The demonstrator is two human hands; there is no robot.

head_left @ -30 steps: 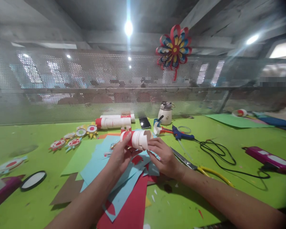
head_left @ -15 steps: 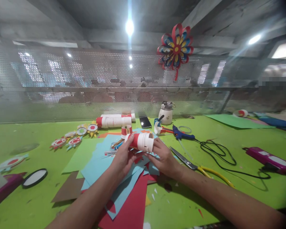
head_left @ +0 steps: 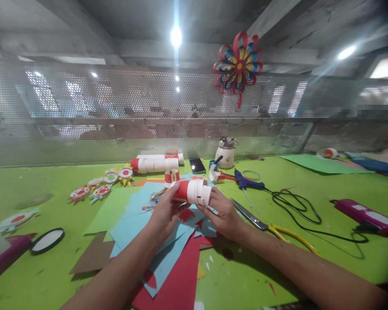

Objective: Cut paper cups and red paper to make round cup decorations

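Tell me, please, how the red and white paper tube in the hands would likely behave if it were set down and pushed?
The tube looks like rolled paper, hollow at its open end, so probably light and easy to crush. Being round, it would likely roll on the table. The left hand and right hand pinch it only with fingertips, which suggests little weight.

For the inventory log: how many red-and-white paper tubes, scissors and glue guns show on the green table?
Red-and-white paper tubes: 3, one held by both hands, two lying behind
Scissors: 1
Glue guns: 1
Total: 5
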